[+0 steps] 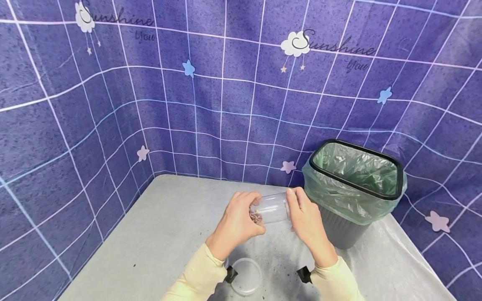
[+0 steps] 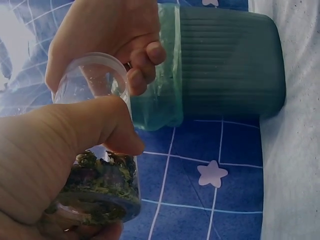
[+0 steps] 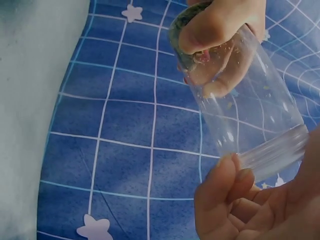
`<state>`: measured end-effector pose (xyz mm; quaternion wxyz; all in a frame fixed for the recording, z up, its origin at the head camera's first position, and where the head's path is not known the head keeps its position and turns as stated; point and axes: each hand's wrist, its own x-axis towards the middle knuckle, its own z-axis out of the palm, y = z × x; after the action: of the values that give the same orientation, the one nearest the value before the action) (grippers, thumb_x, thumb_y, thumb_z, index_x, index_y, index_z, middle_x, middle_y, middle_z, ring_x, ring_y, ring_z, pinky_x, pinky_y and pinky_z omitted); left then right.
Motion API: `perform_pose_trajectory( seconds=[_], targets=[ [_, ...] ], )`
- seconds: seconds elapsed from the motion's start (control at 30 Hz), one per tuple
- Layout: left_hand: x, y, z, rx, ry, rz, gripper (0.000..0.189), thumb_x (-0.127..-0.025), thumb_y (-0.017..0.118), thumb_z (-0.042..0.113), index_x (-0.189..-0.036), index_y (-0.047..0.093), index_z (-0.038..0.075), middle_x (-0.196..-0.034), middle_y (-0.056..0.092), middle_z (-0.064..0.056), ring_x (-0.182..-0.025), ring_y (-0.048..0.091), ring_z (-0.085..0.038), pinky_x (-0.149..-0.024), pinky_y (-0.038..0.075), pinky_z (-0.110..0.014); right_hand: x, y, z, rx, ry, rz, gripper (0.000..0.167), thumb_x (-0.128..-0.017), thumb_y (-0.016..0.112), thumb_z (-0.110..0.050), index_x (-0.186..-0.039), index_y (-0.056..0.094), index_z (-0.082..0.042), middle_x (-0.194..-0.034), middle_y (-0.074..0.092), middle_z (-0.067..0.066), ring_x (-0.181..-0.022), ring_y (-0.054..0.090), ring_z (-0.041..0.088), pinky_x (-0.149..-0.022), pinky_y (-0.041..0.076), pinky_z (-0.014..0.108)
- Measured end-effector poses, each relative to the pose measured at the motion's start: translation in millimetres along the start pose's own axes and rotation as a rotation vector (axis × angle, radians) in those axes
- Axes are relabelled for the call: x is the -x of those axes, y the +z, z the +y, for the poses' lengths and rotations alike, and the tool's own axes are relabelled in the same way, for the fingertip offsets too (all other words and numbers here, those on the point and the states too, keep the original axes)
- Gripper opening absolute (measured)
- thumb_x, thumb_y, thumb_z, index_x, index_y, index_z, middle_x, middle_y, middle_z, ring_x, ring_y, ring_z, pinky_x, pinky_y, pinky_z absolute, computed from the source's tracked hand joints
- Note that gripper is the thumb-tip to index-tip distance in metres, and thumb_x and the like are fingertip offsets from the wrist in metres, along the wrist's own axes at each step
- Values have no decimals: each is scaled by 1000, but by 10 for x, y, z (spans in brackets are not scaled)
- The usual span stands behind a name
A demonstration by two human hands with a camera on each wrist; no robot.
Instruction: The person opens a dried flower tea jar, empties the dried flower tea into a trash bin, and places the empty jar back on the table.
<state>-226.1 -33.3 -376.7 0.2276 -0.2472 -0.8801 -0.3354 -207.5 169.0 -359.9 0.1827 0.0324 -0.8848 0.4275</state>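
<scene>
A clear plastic jar [image 1: 273, 207] is held tilted on its side above the table, its base to the left and its mouth to the right. My left hand [image 1: 239, 217] grips it round the base end, thumb across the wall. Dried leaves [image 2: 102, 175] and a few reddish bits lie gathered at the base, partly hidden by the left fingers. At the mouth end, my right hand [image 1: 308, 217] holds the rim between thumb and curled fingers [image 3: 220, 185]. Small specks cling to the inner wall. A clear round lid [image 1: 246, 276] lies on the table below the hands.
To the right stands a grey ribbed bin [image 1: 339, 228] with a black rim and a green plastic liner [image 1: 350, 205]. A blue grid-patterned curtain [image 1: 226, 104] surrounds the grey table [image 1: 162, 234] at the back and sides. Small dark crumbs dot the tabletop.
</scene>
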Motion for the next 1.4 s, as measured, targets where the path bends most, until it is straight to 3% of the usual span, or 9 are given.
perform_pose_trajectory(
  seconds=[0.13,0.27,0.37,0.53,0.67,0.93,1.4],
  targets=[
    [9,27,-6,-30,34,23,62,-51,86,14,-109,67,15,-97,67,4,-89,52,-16,-79,49,-31,-1,6,-8,23,25,-7,49,-107,31,-60,-110,61,-22,-66,57,5,-45,60,21,-56,53,37],
    [17,41,7,-59,49,34,61,-51,85,13,-109,66,15,-96,66,5,-88,52,-17,-79,49,-32,-7,14,-6,100,5,14,52,-107,29,-61,-109,62,-22,-76,61,4,-67,66,25,-69,51,43],
    [26,46,17,-68,52,43,62,-51,86,14,-110,66,16,-97,66,6,-88,53,-16,-80,49,-32,-10,25,0,119,-2,21,54,-106,29,-63,-102,60,-20,-79,57,4,-79,60,28,-69,47,43],
    [38,67,14,-79,81,74,63,-50,87,13,-108,64,15,-96,64,6,-87,54,-16,-78,50,-32,-12,48,19,102,6,28,53,-106,32,-64,-95,56,-18,-74,50,4,-74,56,27,-64,43,38],
    [40,86,6,-92,102,92,62,-50,87,12,-108,64,15,-95,63,6,-87,55,-17,-78,50,-33,-20,75,24,121,-7,52,50,-107,33,-59,-95,56,-17,-75,55,5,-78,62,31,-67,47,44],
    [42,111,17,-97,85,41,58,-55,88,8,-108,63,9,-95,63,0,-88,54,-19,-80,51,-35,-20,88,15,145,-7,50,49,-107,33,-58,-91,55,-17,-69,51,3,-69,57,27,-63,45,41],
    [36,107,-23,-111,135,67,57,-54,86,10,-108,66,8,-95,68,0,-88,59,-20,-82,52,-35,-15,97,19,110,-23,32,47,-107,35,-57,-91,54,-18,-67,48,2,-66,53,24,-59,41,37]
  ],
)
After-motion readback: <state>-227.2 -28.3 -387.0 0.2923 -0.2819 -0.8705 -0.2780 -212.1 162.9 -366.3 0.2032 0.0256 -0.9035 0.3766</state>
